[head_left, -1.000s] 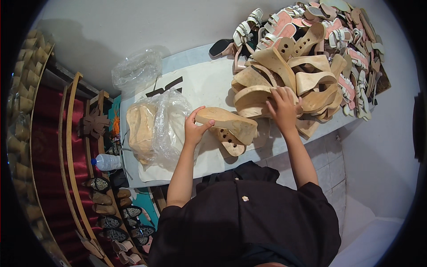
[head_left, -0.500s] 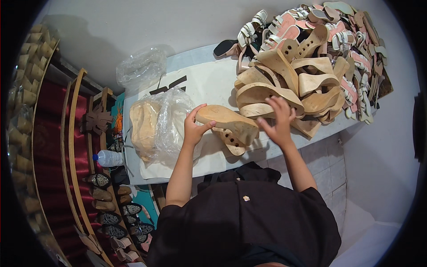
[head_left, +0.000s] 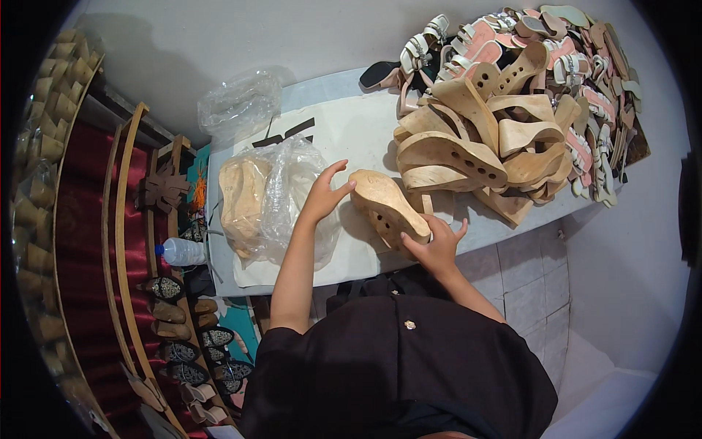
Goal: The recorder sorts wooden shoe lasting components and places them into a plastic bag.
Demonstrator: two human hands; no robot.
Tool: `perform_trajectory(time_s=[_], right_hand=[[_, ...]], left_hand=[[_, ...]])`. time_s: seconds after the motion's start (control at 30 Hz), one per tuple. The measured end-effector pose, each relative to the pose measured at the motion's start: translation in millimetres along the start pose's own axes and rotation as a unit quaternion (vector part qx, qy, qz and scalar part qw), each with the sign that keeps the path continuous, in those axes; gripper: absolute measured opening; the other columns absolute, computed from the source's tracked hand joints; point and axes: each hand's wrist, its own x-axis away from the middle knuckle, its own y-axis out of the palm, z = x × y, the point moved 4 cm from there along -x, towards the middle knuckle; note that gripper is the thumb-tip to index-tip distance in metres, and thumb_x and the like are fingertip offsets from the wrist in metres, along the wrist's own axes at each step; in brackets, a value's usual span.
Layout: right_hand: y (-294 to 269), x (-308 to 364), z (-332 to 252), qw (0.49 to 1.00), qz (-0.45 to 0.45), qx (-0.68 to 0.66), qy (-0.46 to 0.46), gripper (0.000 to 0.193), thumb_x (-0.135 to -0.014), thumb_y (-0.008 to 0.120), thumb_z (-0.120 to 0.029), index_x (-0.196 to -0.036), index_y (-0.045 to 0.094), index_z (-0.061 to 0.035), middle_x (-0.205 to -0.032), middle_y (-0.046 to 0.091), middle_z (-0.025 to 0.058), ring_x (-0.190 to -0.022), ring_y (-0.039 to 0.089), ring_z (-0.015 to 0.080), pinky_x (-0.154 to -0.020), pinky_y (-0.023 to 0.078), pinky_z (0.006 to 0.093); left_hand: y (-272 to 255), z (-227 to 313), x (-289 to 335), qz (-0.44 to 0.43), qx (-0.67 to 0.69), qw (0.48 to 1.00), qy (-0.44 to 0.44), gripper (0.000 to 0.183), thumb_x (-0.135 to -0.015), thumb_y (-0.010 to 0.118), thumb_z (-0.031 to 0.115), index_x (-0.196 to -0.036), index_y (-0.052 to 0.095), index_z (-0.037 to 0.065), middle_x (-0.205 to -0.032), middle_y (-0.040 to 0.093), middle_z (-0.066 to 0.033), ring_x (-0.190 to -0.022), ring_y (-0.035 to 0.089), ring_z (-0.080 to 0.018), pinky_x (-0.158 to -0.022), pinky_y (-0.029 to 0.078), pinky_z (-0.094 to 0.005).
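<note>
A pale wooden wedge shoe sole (head_left: 386, 196) lies slanted over the near middle of the table, its heel end toward me. Dark round holes show along its lower left side, where a second wooden piece seems to lie beneath, mostly hidden. My right hand (head_left: 439, 247) grips the heel end between thumb and fingers. At the toe end, my left hand (head_left: 327, 194) is open, fingers spread, its thumb at or just beside the wood. Left of that hand, a clear plastic bag (head_left: 284, 201) holds more wooden soles (head_left: 243, 194).
A heap of wooden wedge soles (head_left: 479, 154) stands right of my hands, with white and pink sandals (head_left: 578, 69) piled behind. Dark strips (head_left: 285, 137) and another clear bag (head_left: 240, 102) lie at the back. Left of the table are a water bottle (head_left: 183, 252) and shoe racks (head_left: 126, 241).
The wedge sole has turned, its heel now nearer me. My right hand has come down from beside the heap and taken the heel end. My left hand has loosened its grip and spread its fingers.
</note>
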Motion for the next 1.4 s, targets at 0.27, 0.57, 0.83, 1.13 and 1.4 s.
perform_trajectory(time_s=[0.27,0.57,0.83,1.13,1.4], right_hand=[[33.4,6.1,2.8,0.997,0.035,0.070,-0.003,0.047,-0.065,0.071,-0.039,-0.102,0.057,-0.0125,-0.098,0.057,0.0019,-0.099,0.052,0.0198,-0.097,0.010,0.0633],[39.2,15.6,-12.0,0.996,0.009,0.076,0.045,0.048,-0.067,0.069,-0.037,-0.104,0.053,-0.0107,-0.101,0.053,0.0033,-0.103,0.046,0.0236,-0.095,0.014,0.0619],[54.1,18.3,-28.4,0.992,0.120,0.049,-0.006,0.049,-0.070,0.069,-0.032,-0.109,0.049,-0.0099,-0.109,0.051,0.0066,-0.110,0.043,0.0248,-0.096,0.013,0.0608],[51.7,15.8,-20.9,0.986,0.108,0.078,0.103,0.044,-0.071,0.069,-0.030,-0.104,0.050,-0.0082,-0.101,0.050,0.0076,-0.102,0.044,0.0256,-0.093,0.020,0.0524],[67.0,24.4,-26.7,0.985,0.137,0.063,0.078,0.045,-0.069,0.069,-0.032,-0.102,0.051,-0.0074,-0.100,0.050,0.0088,-0.103,0.044,0.0265,-0.094,0.019,0.0526]], left_hand=[[38.4,-35.5,3.0,0.070,0.132,0.986,-0.070,0.051,-0.087,0.054,0.016,-0.134,0.037,0.002,-0.135,0.040,-0.0202,-0.127,0.037,-0.0287,-0.105,0.029,-0.0359],[57.5,-62.6,6.1,0.179,0.124,0.972,-0.093,0.055,-0.088,0.049,0.024,-0.135,0.033,-0.001,-0.136,0.036,-0.0223,-0.129,0.033,-0.0312,-0.106,0.026,-0.0366],[58.1,-67.6,-10.4,0.147,0.165,0.969,-0.114,0.059,-0.087,0.047,0.023,-0.137,0.028,-0.001,-0.138,0.032,-0.0238,-0.130,0.030,-0.0328,-0.106,0.024,-0.0374],[40.5,-58.2,-9.5,0.138,0.174,0.965,-0.141,0.059,-0.086,0.048,0.022,-0.137,0.028,-0.001,-0.140,0.029,-0.0219,-0.131,0.028,-0.0308,-0.107,0.023,-0.0361],[56.0,-49.2,-21.7,0.089,0.110,0.988,-0.059,0.064,-0.083,0.053,0.023,-0.137,0.027,-0.001,-0.137,0.033,-0.0235,-0.129,0.031,-0.0330,-0.106,0.025,-0.0366]])
